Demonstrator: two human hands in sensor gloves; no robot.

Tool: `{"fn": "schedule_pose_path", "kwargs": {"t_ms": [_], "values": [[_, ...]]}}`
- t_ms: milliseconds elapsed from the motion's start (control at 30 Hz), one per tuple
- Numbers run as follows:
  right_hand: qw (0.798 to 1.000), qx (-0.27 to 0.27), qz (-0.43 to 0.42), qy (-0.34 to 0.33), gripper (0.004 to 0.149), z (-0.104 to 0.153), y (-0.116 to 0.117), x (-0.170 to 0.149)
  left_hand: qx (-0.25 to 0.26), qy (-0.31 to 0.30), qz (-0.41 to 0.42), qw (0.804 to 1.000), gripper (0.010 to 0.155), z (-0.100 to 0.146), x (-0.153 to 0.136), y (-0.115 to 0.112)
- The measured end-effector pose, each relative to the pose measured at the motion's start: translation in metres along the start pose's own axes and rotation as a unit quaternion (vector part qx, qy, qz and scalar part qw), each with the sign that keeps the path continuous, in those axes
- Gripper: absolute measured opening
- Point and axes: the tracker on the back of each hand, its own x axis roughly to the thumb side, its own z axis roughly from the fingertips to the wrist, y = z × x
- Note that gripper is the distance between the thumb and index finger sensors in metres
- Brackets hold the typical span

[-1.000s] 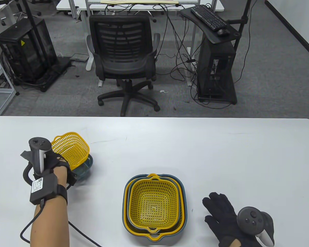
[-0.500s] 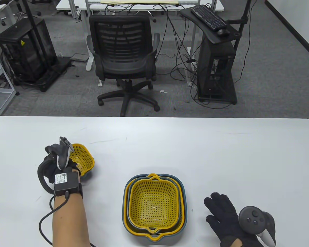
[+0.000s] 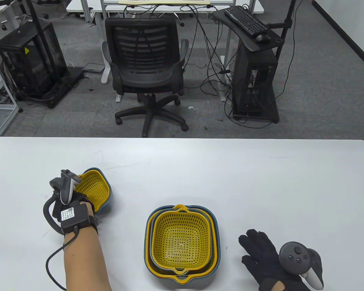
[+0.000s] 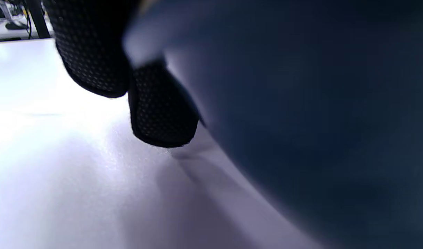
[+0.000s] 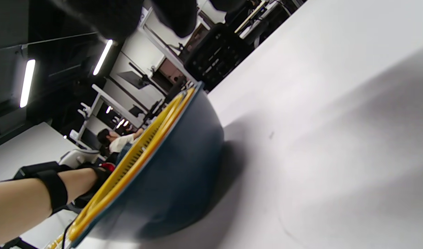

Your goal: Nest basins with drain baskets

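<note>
A small yellow drain basket (image 3: pixel 94 188) sits inside a small dark blue basin (image 3: pixel 108 194) at the table's left. My left hand (image 3: pixel 78 201) grips their near-left rim. In the left wrist view the blue basin wall (image 4: pixel 301 121) fills the right side, with two gloved fingertips (image 4: pixel 159 110) beside it just above the table. A nested stack of larger blue basins (image 3: pixel 215 230) and yellow baskets (image 3: pixel 182 239) stands at the front centre; it also shows in the right wrist view (image 5: pixel 170 186). My right hand (image 3: pixel 260 254) rests flat and empty on the table to the right of that stack.
The white table (image 3: pixel 230 182) stretches wide behind and to the right of the stacks. A black office chair (image 3: pixel 145 69) and computer racks stand on the floor beyond the far edge. My left wrist cable (image 3: pixel 53 269) trails over the front left.
My left hand lowered the tilted small yellow basket down into the small blue basin, so it now sits nested. The right hand stayed flat, barely shifting.
</note>
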Motion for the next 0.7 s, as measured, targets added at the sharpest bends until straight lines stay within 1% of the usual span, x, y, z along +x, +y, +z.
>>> {"fn": "schedule_pose_path", "kwargs": {"t_ms": [67, 133, 200, 300, 400, 533, 600, 633, 700], "values": [[1.0, 0.001, -0.001, 0.001, 0.062, 0.0, 0.0, 0.0, 0.001, -0.011, 0.034, 0.999, 0.069, -0.002, -0.004, 0.0], [1.0, 0.003, -0.002, 0.002, 0.062, 0.0, 0.001, 0.0, -0.002, -0.031, 0.093, 0.995, 0.069, -0.002, -0.008, 0.004], [1.0, 0.006, -0.004, 0.003, 0.062, -0.001, 0.001, 0.0, -0.006, -0.049, 0.132, 0.99, 0.068, 0.0, -0.009, 0.009], [1.0, 0.008, -0.007, 0.004, 0.062, -0.001, 0.001, 0.0, 0.0, -0.072, 0.155, 0.985, 0.067, 0.007, -0.008, 0.023], [1.0, 0.009, -0.011, 0.004, 0.062, -0.001, 0.001, 0.0, -0.012, -0.113, 0.174, 0.978, 0.066, 0.021, -0.002, 0.043], [1.0, 0.009, -0.016, 0.005, 0.062, -0.001, 0.001, -0.001, -0.012, -0.2, 0.192, 0.961, 0.064, 0.058, 0.011, 0.074], [1.0, 0.01, -0.02, 0.006, 0.062, -0.001, 0.001, -0.003, -0.008, -0.238, 0.19, 0.953, 0.064, 0.082, 0.015, 0.087], [1.0, 0.012, -0.024, 0.009, 0.062, -0.002, 0.001, -0.004, -0.002, -0.266, 0.186, 0.946, 0.064, 0.099, 0.018, 0.095], [0.999, 0.015, -0.03, 0.013, 0.062, -0.002, 0.001, -0.007, -0.004, -0.307, 0.178, 0.935, 0.064, 0.127, 0.021, 0.103]]}}
